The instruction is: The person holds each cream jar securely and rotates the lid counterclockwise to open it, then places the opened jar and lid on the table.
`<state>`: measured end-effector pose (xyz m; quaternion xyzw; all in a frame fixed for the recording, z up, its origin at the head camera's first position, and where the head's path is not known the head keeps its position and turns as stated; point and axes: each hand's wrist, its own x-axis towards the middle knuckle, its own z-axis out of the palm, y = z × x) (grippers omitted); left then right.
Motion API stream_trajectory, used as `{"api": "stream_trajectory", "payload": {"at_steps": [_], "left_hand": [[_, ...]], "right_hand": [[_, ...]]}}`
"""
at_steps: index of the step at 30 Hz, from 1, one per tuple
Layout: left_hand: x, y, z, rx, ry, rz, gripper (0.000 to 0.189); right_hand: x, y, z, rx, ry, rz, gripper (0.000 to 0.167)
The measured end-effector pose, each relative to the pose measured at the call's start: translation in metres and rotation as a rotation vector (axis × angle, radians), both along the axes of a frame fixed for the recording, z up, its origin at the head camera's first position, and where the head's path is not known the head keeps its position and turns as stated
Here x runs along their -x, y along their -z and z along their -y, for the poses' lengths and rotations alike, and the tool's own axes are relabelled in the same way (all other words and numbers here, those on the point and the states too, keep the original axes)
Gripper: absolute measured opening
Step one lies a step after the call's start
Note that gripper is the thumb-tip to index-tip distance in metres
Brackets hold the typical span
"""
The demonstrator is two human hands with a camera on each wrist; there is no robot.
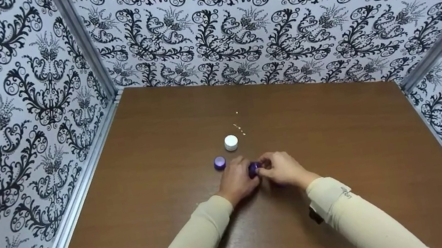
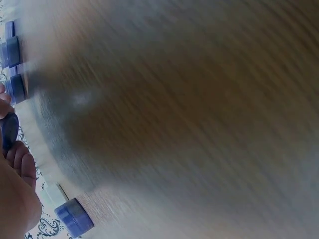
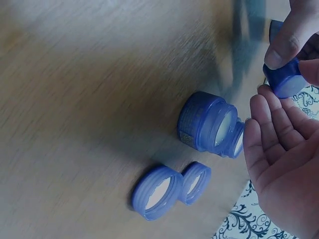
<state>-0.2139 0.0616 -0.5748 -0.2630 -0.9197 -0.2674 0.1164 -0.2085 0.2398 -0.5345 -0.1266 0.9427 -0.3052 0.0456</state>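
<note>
Between both hands sits a small purple jar (image 1: 254, 168) (image 3: 283, 78). My left hand (image 1: 238, 179) grips it, its thumb pressed on the jar's side in the right wrist view. My right hand (image 1: 283, 169) (image 3: 289, 164) holds the jar's other side with thumb and fingertips; its palm shows. On the table by that hand stand a larger open purple jar (image 3: 207, 122) and a smaller open jar (image 3: 238, 141), both with pale contents. Two purple lids (image 3: 157, 193) (image 3: 196, 183) lie beside them. In the head view the right hand mostly hides this group.
Left of the left hand stands another purple jar (image 1: 219, 163) (image 2: 74, 217), with a white-topped jar (image 1: 231, 142) behind it. Small pale spots (image 1: 239, 128) show beyond on the brown table (image 1: 338, 136). Patterned walls (image 1: 232, 29) border the table's back and sides.
</note>
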Motion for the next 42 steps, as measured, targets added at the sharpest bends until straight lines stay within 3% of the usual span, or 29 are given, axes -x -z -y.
{"api": "stream_trajectory", "payload": {"at_steps": [11, 23, 37, 42], "left_hand": [[0.0016, 0.0030, 0.0044, -0.028, 0.025, 0.055, 0.029], [0.0043, 0.0014, 0.0054, -0.025, 0.055, 0.084, 0.025], [0.0059, -0.0023, 0.0062, -0.007, 0.082, 0.092, 0.026], [0.0081, -0.0004, 0.0059, 0.001, 0.101, 0.059, 0.027]], "right_hand": [[-0.0030, 0.0004, -0.0004, 0.069, -0.009, -0.003, 0.020], [-0.0047, -0.0012, -0.0019, 0.067, -0.047, -0.007, 0.021], [-0.0044, -0.0014, -0.0049, 0.073, -0.103, -0.033, 0.020], [-0.0036, -0.0001, -0.0066, 0.050, -0.114, -0.063, 0.022]]}}
